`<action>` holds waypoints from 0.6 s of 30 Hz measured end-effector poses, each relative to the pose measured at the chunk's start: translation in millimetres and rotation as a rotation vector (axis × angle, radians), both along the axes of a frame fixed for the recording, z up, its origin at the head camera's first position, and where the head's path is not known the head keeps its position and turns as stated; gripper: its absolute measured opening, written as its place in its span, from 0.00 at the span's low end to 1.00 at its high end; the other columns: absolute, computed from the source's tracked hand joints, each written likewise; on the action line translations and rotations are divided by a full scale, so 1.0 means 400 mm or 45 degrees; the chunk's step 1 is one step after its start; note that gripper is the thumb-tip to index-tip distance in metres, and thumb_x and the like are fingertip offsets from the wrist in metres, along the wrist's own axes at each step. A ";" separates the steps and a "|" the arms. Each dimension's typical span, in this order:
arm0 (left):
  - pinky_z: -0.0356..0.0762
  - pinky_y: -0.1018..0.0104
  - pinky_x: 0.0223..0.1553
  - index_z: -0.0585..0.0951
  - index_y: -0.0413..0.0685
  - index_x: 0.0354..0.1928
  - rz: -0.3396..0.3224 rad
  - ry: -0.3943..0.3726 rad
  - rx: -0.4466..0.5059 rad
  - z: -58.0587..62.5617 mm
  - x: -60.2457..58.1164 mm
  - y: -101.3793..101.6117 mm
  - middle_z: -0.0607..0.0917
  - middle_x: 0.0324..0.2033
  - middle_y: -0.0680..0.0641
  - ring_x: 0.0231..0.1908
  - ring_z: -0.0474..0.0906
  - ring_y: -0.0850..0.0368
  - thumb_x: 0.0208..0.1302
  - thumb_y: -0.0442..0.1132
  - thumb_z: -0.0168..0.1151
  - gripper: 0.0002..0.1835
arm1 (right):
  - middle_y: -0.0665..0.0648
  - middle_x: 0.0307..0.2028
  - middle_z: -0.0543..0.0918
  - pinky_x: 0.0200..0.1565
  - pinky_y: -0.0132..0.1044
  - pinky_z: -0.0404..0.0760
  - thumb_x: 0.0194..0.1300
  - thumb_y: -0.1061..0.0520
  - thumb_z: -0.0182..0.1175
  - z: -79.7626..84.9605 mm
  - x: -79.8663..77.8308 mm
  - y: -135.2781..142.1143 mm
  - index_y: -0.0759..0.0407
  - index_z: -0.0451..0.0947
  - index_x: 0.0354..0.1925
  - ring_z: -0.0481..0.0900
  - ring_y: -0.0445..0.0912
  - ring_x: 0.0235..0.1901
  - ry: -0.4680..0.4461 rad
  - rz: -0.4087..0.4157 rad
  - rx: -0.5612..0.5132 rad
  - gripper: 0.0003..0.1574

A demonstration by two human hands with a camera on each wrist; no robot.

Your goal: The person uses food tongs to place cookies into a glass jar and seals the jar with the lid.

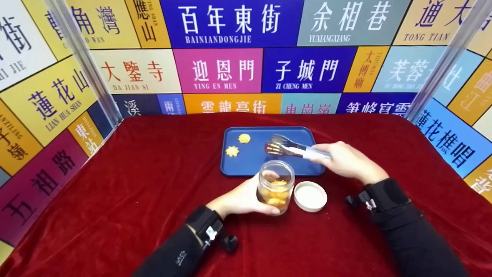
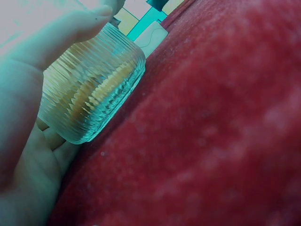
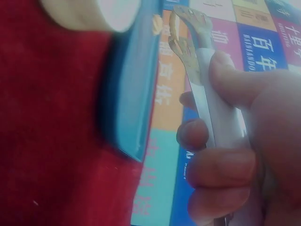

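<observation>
My left hand (image 1: pixel 250 198) grips a clear glass jar (image 2: pixel 108 70) round its side, thumb in front. Yellow cookies (image 1: pixel 277 194) lie inside the jar, whose mouth is uncovered. In my right hand (image 1: pixel 344 161) is a pair of metal serving tongs (image 1: pixel 286 146) with pale handles, fingers and thumb wrapped round them. Something yellow shows at the slotted tong heads (image 3: pixel 190 28), over the blue tray (image 1: pixel 253 165). Two flower-shaped cookies sit on the tray's left part, a swirled cookie (image 1: pixel 244 138) behind a star-edged cookie (image 1: pixel 232 151).
A round white lid (image 1: pixel 310 196) lies on the dark red cloth (image 1: pixel 161 161), just right of the jar. Panels with printed street names (image 1: pixel 223 71) stand behind and at both sides, with metal posts (image 1: pixel 438 61) at the corners.
</observation>
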State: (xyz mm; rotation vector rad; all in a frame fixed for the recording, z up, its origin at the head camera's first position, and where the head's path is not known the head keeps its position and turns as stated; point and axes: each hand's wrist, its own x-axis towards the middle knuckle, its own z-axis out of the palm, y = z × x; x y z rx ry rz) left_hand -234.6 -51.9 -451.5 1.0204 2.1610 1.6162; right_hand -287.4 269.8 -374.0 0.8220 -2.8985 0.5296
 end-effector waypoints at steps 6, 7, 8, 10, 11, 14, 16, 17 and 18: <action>0.73 0.64 0.68 0.68 0.43 0.70 -0.003 -0.003 0.014 0.000 0.001 0.001 0.85 0.56 0.55 0.59 0.81 0.61 0.50 0.39 0.87 0.48 | 0.52 0.44 0.88 0.49 0.49 0.78 0.78 0.41 0.63 0.038 0.009 0.022 0.50 0.85 0.63 0.81 0.51 0.42 -0.043 -0.022 -0.001 0.24; 0.73 0.64 0.68 0.68 0.43 0.70 -0.003 0.002 0.014 0.000 0.001 0.001 0.85 0.56 0.55 0.59 0.81 0.61 0.50 0.39 0.87 0.48 | 0.53 0.46 0.88 0.51 0.50 0.80 0.78 0.40 0.63 0.044 0.010 0.026 0.50 0.85 0.63 0.82 0.51 0.44 -0.044 -0.023 -0.005 0.25; 0.73 0.64 0.68 0.68 0.42 0.70 -0.004 0.009 0.013 0.000 0.001 0.001 0.85 0.57 0.55 0.59 0.81 0.61 0.50 0.39 0.87 0.48 | 0.53 0.48 0.88 0.52 0.51 0.80 0.78 0.40 0.63 0.050 0.012 0.029 0.50 0.85 0.63 0.83 0.51 0.45 -0.042 -0.026 -0.011 0.25; 0.73 0.65 0.69 0.68 0.42 0.70 -0.001 0.020 0.008 0.001 0.001 0.000 0.85 0.57 0.56 0.59 0.81 0.62 0.50 0.39 0.87 0.48 | 0.54 0.50 0.89 0.54 0.52 0.81 0.78 0.39 0.62 0.064 0.017 0.035 0.50 0.85 0.63 0.84 0.52 0.47 -0.032 -0.026 -0.027 0.25; 0.72 0.65 0.69 0.68 0.43 0.70 0.001 0.026 0.004 0.001 0.001 0.000 0.85 0.57 0.56 0.59 0.81 0.62 0.50 0.40 0.87 0.48 | 0.54 0.51 0.89 0.55 0.53 0.81 0.78 0.39 0.62 0.072 0.020 0.039 0.50 0.85 0.63 0.84 0.52 0.48 -0.028 -0.028 -0.037 0.25; 0.72 0.64 0.69 0.69 0.44 0.70 0.009 0.040 -0.007 0.002 0.000 -0.001 0.85 0.57 0.56 0.59 0.80 0.62 0.50 0.41 0.88 0.48 | 0.54 0.51 0.89 0.55 0.54 0.81 0.79 0.41 0.62 0.094 0.029 0.050 0.50 0.85 0.63 0.84 0.51 0.48 0.003 -0.024 -0.063 0.24; 0.72 0.64 0.69 0.69 0.45 0.70 0.013 0.043 -0.015 0.002 0.000 -0.001 0.85 0.57 0.56 0.59 0.80 0.62 0.50 0.41 0.88 0.48 | 0.53 0.49 0.88 0.53 0.53 0.80 0.79 0.43 0.62 0.108 0.034 0.057 0.51 0.84 0.64 0.83 0.50 0.46 0.021 -0.014 -0.076 0.23; 0.72 0.64 0.69 0.69 0.45 0.70 0.014 0.046 -0.019 0.002 0.000 -0.001 0.84 0.57 0.56 0.59 0.80 0.62 0.49 0.41 0.88 0.48 | 0.53 0.46 0.88 0.51 0.52 0.80 0.80 0.44 0.62 0.114 0.037 0.060 0.51 0.84 0.64 0.82 0.50 0.45 0.026 -0.009 -0.079 0.22; 0.71 0.64 0.69 0.69 0.45 0.70 0.013 0.046 -0.021 0.001 -0.001 0.000 0.84 0.57 0.56 0.60 0.80 0.62 0.49 0.40 0.88 0.48 | 0.52 0.43 0.88 0.49 0.49 0.79 0.80 0.44 0.62 0.120 0.040 0.063 0.50 0.84 0.64 0.81 0.49 0.42 0.029 -0.003 -0.082 0.22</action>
